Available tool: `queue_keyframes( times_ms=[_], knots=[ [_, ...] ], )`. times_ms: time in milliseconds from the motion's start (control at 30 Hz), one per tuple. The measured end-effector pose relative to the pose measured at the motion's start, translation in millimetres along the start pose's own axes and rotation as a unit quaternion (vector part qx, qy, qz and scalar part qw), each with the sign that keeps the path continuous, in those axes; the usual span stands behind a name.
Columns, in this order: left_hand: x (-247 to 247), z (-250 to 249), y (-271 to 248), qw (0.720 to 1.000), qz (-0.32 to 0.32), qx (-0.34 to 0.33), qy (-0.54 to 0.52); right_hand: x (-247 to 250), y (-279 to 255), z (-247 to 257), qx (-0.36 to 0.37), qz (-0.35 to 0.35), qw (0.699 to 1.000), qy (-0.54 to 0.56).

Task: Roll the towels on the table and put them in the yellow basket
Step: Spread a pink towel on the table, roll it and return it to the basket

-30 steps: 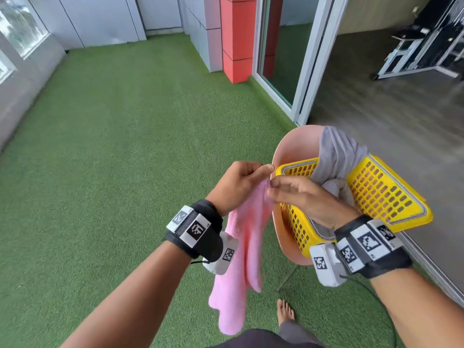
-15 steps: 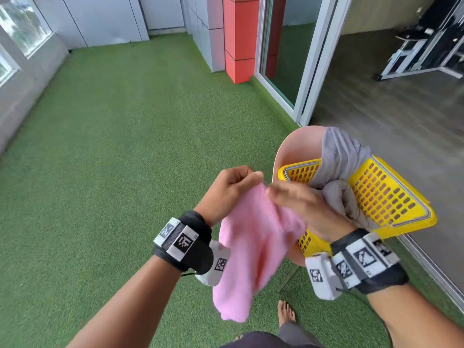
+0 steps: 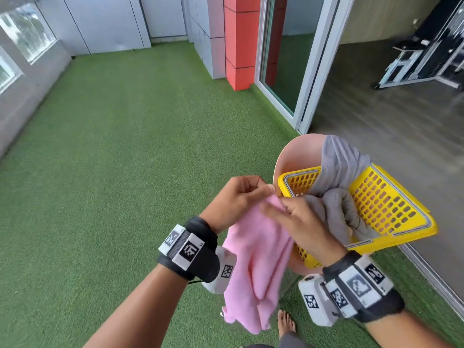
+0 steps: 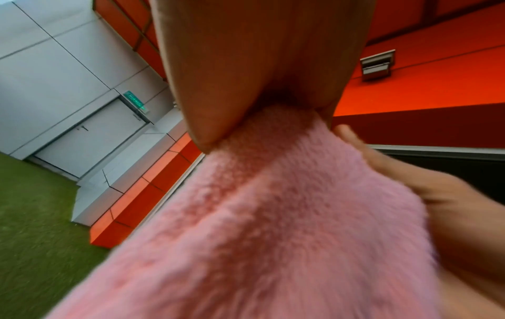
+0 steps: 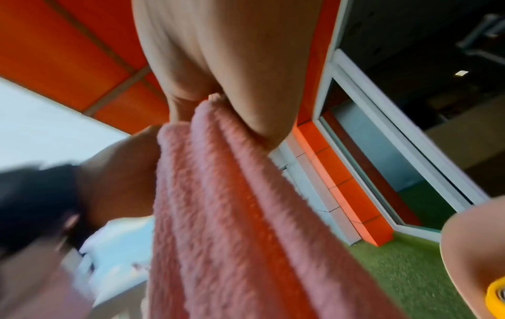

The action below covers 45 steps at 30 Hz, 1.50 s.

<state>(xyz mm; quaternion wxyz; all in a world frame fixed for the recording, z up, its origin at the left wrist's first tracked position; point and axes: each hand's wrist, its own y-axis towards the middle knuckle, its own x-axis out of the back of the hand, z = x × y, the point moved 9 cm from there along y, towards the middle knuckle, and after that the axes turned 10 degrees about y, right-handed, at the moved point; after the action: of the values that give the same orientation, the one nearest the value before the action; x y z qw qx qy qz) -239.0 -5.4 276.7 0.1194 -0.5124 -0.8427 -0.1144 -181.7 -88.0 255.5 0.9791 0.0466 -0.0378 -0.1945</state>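
A pink towel (image 3: pixel 256 262) hangs in the air in front of me, held by its top edge. My left hand (image 3: pixel 241 197) pinches the towel's upper left part, and my right hand (image 3: pixel 288 217) pinches it just to the right. Both wrist views show the fluffy pink towel (image 4: pixel 273 215) (image 5: pixel 232 215) running up into the pinching fingers. The yellow basket (image 3: pixel 386 204) stands on a small round pink table (image 3: pixel 296 156) to the right. Inside it lie grey towels (image 3: pixel 336 207), one draped over the far rim.
Green artificial turf (image 3: pixel 125 172) covers the floor all around. A red and grey pillar (image 3: pixel 238 41) and a sliding glass door (image 3: pixel 288 59) stand ahead. My bare foot (image 3: pixel 285 322) is on the turf below the towel.
The towel was spread wider between my hands half a second ago; now both hands have come together at its top edge. The view has shifted slightly.
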Motion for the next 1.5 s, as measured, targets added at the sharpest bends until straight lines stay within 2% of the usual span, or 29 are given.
queue_keyframes(
  times_ms=[100, 167, 233, 267, 333, 400, 433, 567, 633, 700, 767, 833, 900, 967, 1033, 1100, 1133, 1200, 1267, 1300, 1333, 1400, 1433, 1500],
  knots=[
    [-6, 11, -9, 1.0, 0.005, 0.017, -0.019, 34, 8, 24, 0.078, -0.07, 0.993, 0.053],
    [-4, 21, -17, 1.0, 0.01, 0.027, -0.003, 58, 13, 26, 0.079, -0.114, 0.986, 0.094],
    [6, 26, -20, 0.999, -0.014, 0.034, 0.01, 61, 15, 18, 0.052, -0.131, 0.985, 0.103],
    [14, 26, -19, 0.999, -0.037, 0.034, 0.011, 53, 14, 13, 0.032, -0.117, 0.99, 0.072],
    [26, 19, -12, 0.997, -0.07, 0.026, 0.01, 17, 7, 3, -0.003, -0.018, 1.0, 0.002],
    [26, 9, -6, 0.998, -0.068, 0.011, 0.013, -12, -1, 2, -0.034, 0.06, 0.998, -0.013],
    [23, 5, -4, 0.998, -0.059, 0.009, 0.012, -13, -1, 5, -0.035, 0.062, 0.997, -0.001],
    [1, -1, -10, 1.0, 0.01, -0.01, -0.023, 18, 15, 30, 0.019, -0.005, 0.994, 0.109],
    [-9, 6, -15, 0.998, 0.05, 0.003, -0.036, 33, 19, 37, 0.022, -0.049, 0.981, 0.184],
    [-10, 12, -19, 0.997, 0.061, 0.017, -0.044, 41, 20, 39, 0.029, -0.059, 0.969, 0.24],
    [2, 14, -18, 0.998, 0.025, 0.011, -0.054, 39, 16, 36, 0.011, -0.035, 0.98, 0.194],
    [15, 14, -14, 0.998, -0.01, 0.007, -0.057, 13, 5, 21, -0.038, 0.044, 0.994, 0.094],
    [12, 10, -9, 1.0, -0.005, 0.003, -0.026, -12, -8, 8, -0.071, 0.093, 0.993, 0.027],
    [-1, 9, -8, 0.999, 0.024, 0.005, -0.022, -4, -6, 11, -0.058, 0.049, 0.995, 0.06],
    [-10, 14, -12, 0.998, 0.046, 0.015, -0.039, 26, 5, 17, -0.039, -0.034, 0.985, 0.166],
    [-9, 24, -15, 0.998, 0.045, 0.032, -0.034, 49, 14, 21, -0.027, -0.087, 0.967, 0.237],
    [-5, 29, -16, 0.998, 0.035, 0.041, -0.027, 53, 16, 21, -0.019, -0.089, 0.962, 0.257],
    [8, 31, -13, 0.998, -0.012, 0.048, -0.022, 43, 13, 14, -0.046, -0.052, 0.971, 0.227],
    [22, 27, -6, 0.997, -0.059, 0.038, -0.024, 7, 3, 8, -0.087, 0.053, 0.988, 0.114],
    [25, 22, -3, 0.997, -0.064, 0.029, -0.02, -12, -3, 5, -0.103, 0.105, 0.987, 0.068],
    [24, 16, 0, 0.998, -0.058, 0.017, -0.017, -18, -3, 0, -0.103, 0.119, 0.987, 0.033],
    [17, 10, 0, 0.999, -0.029, 0.004, -0.022, -4, 8, 4, -0.073, 0.064, 0.995, 0.037],
    [13, 10, -3, 0.999, -0.018, 0.002, -0.028, 11, 16, 9, -0.057, 0.011, 0.994, 0.09],
    [11, 17, -8, 1.0, -0.01, 0.006, -0.027, 44, 27, 17, -0.025, -0.078, 0.973, 0.215]
  ],
)
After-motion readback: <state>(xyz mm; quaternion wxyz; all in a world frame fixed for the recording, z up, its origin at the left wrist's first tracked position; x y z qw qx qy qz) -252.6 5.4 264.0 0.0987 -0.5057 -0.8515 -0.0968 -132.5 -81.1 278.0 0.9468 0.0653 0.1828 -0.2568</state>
